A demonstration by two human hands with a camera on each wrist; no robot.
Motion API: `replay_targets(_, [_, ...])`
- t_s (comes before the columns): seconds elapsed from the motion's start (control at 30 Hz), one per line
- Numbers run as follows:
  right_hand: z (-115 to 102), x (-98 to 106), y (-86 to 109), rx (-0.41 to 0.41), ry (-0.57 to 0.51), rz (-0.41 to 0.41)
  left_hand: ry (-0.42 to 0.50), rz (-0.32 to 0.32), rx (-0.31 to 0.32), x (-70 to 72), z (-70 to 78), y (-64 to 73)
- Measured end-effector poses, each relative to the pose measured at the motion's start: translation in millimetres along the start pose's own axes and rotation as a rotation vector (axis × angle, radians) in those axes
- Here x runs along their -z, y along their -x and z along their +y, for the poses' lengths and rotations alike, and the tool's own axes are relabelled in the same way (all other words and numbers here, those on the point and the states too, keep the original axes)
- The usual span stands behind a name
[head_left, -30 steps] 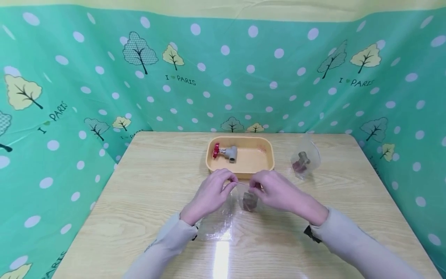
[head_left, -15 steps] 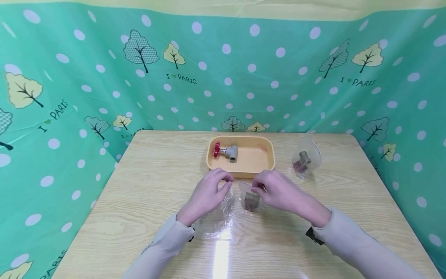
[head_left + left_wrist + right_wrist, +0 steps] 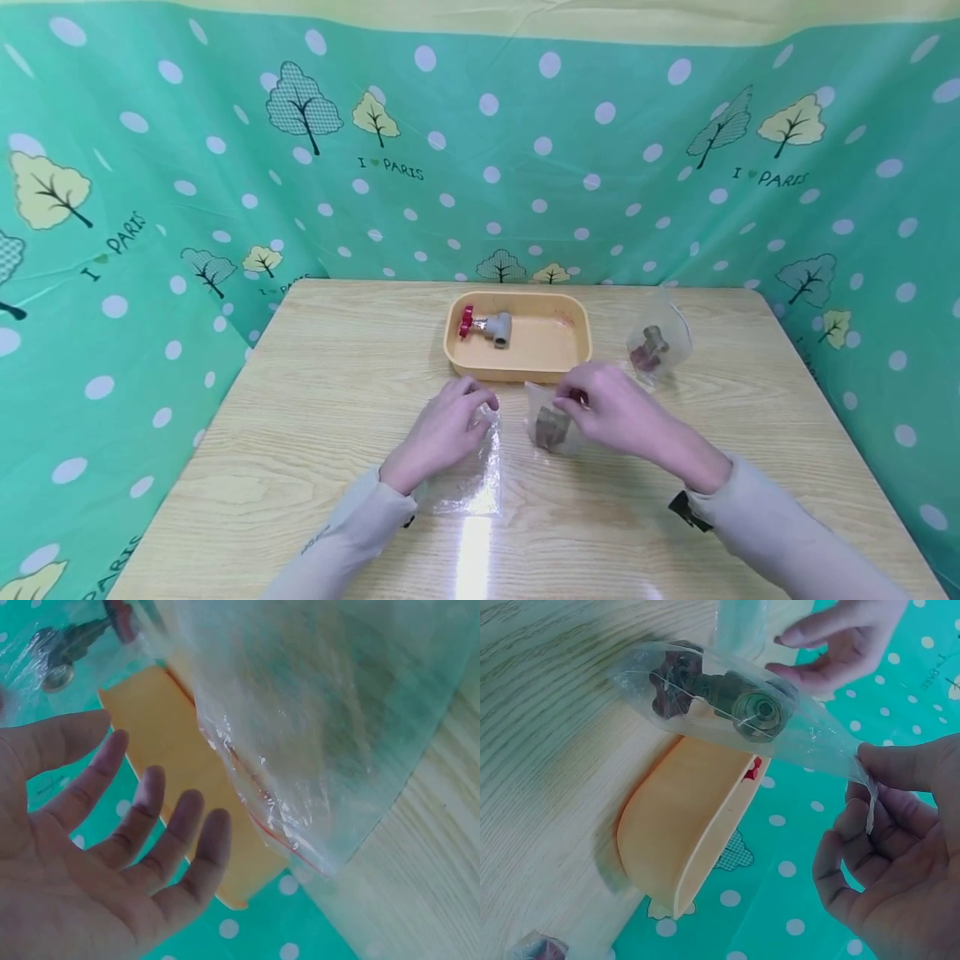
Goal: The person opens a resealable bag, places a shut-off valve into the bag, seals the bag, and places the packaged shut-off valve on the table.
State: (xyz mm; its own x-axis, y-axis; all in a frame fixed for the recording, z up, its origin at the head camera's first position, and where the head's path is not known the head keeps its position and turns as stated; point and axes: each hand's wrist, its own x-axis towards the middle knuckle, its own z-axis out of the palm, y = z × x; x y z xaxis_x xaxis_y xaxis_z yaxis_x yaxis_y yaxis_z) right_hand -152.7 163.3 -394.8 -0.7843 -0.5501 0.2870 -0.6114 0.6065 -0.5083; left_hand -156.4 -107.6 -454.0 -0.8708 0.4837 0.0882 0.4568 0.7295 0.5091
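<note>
My right hand pinches the top edge of a clear zip bag between thumb and fingers. Inside that bag lies a valve with a red handwheel and a grey body. Nothing is in my left hand, whose fingers are loosely bent with the palm showing in the left wrist view. Under and beside it, an empty-looking clear plastic bag lies flat on the table; in the left wrist view a clear bag with a red seal line fills the upper right.
Behind the hands stands a shallow orange tray, with one red-handled grey valve at its left side. To the right rests another clear bag with a valve inside. A green patterned cloth surrounds the wooden table.
My left hand has let go of the bag's edge and drawn back down and left. My right hand has carried the bag with the valve slightly right.
</note>
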Motion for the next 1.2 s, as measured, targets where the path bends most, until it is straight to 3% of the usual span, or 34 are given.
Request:
replay_targets(0.37, [3,11,7.5,-0.039,-0.026,0.038,-0.059,-0.099,0.018,-8.1,1.7,5.0])
replay_targets(0.63, [6,19,13.0,-0.054,0.096,0.106,-0.045,-0.130,0.021,-10.1,4.7,6.1])
replay_targets(1.2, [10,35,22.2,-0.282,0.100,0.067,-0.034,-0.121,-0.001,-10.4,4.9,5.7])
